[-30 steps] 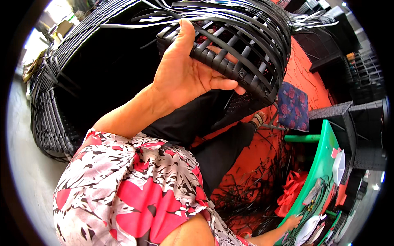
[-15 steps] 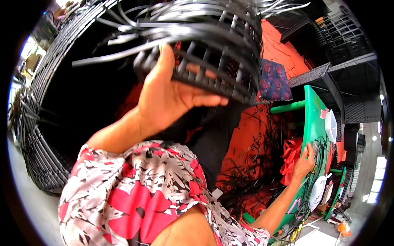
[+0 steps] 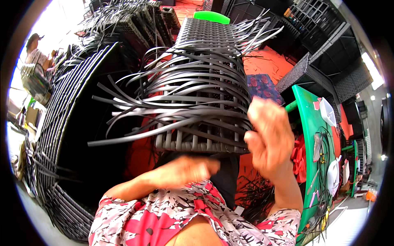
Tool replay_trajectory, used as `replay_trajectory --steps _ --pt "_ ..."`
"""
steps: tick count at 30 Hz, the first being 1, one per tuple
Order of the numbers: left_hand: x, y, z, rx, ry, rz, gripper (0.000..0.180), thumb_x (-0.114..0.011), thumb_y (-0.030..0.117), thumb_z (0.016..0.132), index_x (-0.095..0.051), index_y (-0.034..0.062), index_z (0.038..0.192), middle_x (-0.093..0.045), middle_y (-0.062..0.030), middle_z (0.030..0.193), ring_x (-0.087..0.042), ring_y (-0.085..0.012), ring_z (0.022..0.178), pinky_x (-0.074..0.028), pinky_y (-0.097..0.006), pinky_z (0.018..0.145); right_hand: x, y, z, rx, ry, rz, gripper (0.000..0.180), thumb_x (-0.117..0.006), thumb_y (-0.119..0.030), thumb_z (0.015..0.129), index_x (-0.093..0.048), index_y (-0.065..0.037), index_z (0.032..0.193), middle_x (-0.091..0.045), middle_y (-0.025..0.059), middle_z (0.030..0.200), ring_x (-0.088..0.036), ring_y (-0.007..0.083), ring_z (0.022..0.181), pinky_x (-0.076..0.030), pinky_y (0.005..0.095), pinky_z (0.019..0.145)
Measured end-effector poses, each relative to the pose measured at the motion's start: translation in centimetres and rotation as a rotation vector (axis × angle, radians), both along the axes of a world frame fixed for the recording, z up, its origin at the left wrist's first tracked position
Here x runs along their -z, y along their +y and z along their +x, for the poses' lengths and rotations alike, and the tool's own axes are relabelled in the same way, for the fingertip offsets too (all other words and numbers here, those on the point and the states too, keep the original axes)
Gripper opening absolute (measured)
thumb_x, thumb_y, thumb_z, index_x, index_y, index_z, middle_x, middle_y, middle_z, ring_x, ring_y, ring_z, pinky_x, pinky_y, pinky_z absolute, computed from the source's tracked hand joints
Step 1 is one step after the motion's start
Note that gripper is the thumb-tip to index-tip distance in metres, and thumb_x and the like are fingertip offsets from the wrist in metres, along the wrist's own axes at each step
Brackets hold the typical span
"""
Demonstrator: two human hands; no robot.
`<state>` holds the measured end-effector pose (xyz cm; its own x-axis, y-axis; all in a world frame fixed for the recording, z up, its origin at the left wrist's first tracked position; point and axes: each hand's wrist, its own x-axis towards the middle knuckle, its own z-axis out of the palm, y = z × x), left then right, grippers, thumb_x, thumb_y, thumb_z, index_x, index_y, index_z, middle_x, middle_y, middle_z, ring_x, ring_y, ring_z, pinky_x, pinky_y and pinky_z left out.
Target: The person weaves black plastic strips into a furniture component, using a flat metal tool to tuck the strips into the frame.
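Observation:
A long black wicker piece [image 3: 201, 145] stretches away in front of me, closely woven at its far end. Its near end is an open frame, and many loose flat plastic strips [image 3: 193, 98] fan out across it to both sides. Just below the near rim is my left hand [image 3: 184, 170], smeared by motion, its fingers pointing right; whether they hold anything does not show. My right hand [image 3: 271, 139] is beside the frame's right edge, fingers curled and blurred. Whether a strip is between those fingers is hidden.
To the right stands a green table [image 3: 308, 164] with cables, a white tray [image 3: 327, 111] and small tools. Black woven furniture [image 3: 61, 135] rises on the left. A patterned cushion [image 3: 264, 88] lies behind my right hand. Strip scraps litter the red floor covering [image 3: 271, 61]. A person [image 3: 35, 69] is far left.
My right hand has left the green table and come to the frame's right edge. My left hand has let go of the near rim. The wicker piece now sits lower and more fully in view.

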<state>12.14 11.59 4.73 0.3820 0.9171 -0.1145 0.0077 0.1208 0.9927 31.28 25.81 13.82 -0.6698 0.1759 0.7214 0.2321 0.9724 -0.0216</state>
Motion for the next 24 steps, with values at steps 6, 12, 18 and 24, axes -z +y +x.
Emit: replay_trajectory --steps 6,12,18,24 --pt "-12.2 1.4 -6.6 0.479 0.323 0.998 0.045 -0.061 0.032 0.088 -0.059 -0.0060 0.113 -0.061 -0.0263 0.109 -0.067 -0.0336 0.089 -0.057 -0.035 0.073 2.6 7.2 -2.5 0.143 -0.219 -0.397 0.083 -0.035 -0.061 0.091 -0.032 0.007 0.138 -0.029 0.0283 0.143 -0.022 0.0385 0.137 -0.015 0.0445 0.112" --pt "-13.1 13.3 -9.9 -0.259 0.710 0.888 0.024 -0.048 0.013 0.095 -0.060 -0.0039 0.107 -0.065 -0.0160 0.098 -0.062 -0.0237 0.086 -0.048 -0.032 0.081 3.2 5.8 -5.1 0.134 -0.511 -0.309 0.086 -0.033 -0.064 0.090 -0.030 0.007 0.139 -0.024 0.0309 0.144 -0.019 0.0456 0.136 -0.015 0.0531 0.111" --pt "-8.3 21.7 -10.8 -0.381 0.986 0.935 0.027 -0.050 0.020 0.094 -0.059 -0.0040 0.104 -0.063 -0.0200 0.095 -0.059 -0.0370 0.089 -0.047 -0.041 0.080 3.0 4.8 -6.8 0.110 -0.485 -0.323 0.082 -0.042 -0.059 0.089 -0.031 0.007 0.138 -0.025 0.0309 0.143 -0.020 0.0469 0.135 -0.018 0.0550 0.109" --pt "-7.6 22.9 -10.6 -0.475 0.738 0.816 0.012 -0.061 0.009 0.083 -0.061 -0.0034 0.084 -0.062 -0.0118 0.075 -0.059 -0.0205 0.069 -0.046 -0.031 0.066 2.2 7.9 -5.5 -0.021 0.035 -0.714 0.040 -0.064 -0.027 0.087 -0.058 0.001 0.115 -0.056 0.0188 0.120 -0.053 0.0297 0.114 -0.040 0.0388 0.098"
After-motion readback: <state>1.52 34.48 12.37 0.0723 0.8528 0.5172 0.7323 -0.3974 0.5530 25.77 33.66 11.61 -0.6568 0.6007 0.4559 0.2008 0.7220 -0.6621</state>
